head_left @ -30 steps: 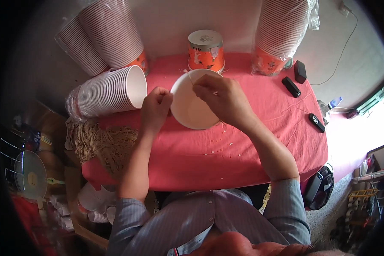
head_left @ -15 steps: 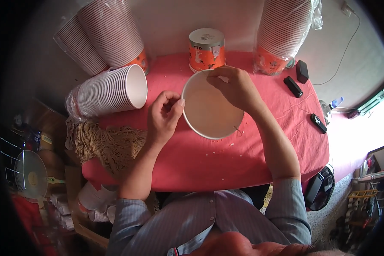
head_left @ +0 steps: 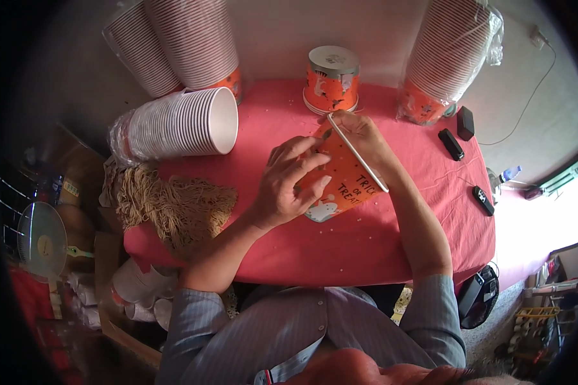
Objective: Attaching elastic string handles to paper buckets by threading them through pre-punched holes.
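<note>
The orange paper tub (head_left: 347, 172) is in front of me over the middle of the table (head_left: 289, 260), tipped on its side with its mouth toward my right; I can't tell whether its base touches the pink cloth. My left hand (head_left: 290, 183) is half uncurled, fingers and thumb splayed across the outer wall, and I can't tell how firmly they press. My right hand (head_left: 367, 136) is at the mouth side, fingers bent near the far end of the white rim (head_left: 358, 153). The rim hides part of them, so I can't tell how far they have closed or whether they pinch anything.

To handle it well, I'd spread the left hand's support broadly, since thin card probably dents under one thumb, and let the right take any pull at the rim, likely the stiffest part. Tilting gently should let me check the wall without flexing the mouth.

Just beyond the tub, an upside-down matching tub (head_left: 332, 88) stands well out of my elbows' way. Left of me, a beige cord bundle (head_left: 183, 208) lies near my forearm, worth not snagging; behind it is a nested stack of tubs (head_left: 176, 128) on its side. Small pale specks (head_left: 358, 238) dot the cloth nearer me.
</note>
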Action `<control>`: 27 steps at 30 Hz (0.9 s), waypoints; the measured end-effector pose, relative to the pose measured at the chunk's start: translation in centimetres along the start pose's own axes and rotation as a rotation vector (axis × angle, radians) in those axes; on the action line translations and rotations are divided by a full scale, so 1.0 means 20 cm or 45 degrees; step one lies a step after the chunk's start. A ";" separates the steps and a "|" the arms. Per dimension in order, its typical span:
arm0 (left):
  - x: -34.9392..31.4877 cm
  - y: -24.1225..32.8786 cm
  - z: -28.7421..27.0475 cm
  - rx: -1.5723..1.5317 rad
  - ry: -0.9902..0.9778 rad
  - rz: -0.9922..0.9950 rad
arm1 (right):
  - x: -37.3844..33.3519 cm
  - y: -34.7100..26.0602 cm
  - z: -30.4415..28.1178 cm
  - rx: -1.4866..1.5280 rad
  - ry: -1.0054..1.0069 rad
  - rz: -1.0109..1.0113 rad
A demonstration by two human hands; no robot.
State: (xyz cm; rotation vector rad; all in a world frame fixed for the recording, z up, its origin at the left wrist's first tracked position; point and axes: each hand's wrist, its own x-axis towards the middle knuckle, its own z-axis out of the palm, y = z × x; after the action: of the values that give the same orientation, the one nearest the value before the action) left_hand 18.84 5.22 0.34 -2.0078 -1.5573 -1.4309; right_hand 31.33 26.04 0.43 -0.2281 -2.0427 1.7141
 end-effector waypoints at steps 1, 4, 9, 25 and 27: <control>0.00 0.00 0.00 -0.007 0.001 0.002 | -0.01 -0.01 0.02 0.182 -0.038 0.070; -0.01 0.02 -0.02 -0.019 0.011 -0.012 | -0.04 -0.07 0.08 0.275 -0.073 0.120; 0.00 0.04 -0.03 -0.016 0.015 0.003 | -0.04 -0.06 0.08 0.269 -0.054 0.115; 0.02 0.11 -0.04 0.204 -0.139 0.210 | -0.04 -0.02 0.04 0.236 -0.132 0.006; 0.02 0.12 -0.03 0.209 -0.147 0.228 | -0.04 -0.01 0.02 0.229 -0.128 0.008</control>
State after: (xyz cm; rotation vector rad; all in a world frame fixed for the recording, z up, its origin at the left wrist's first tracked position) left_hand 20.55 4.10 1.82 -2.1029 -1.4441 -1.1026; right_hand 31.82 25.24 0.33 -0.0926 -1.9429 1.9353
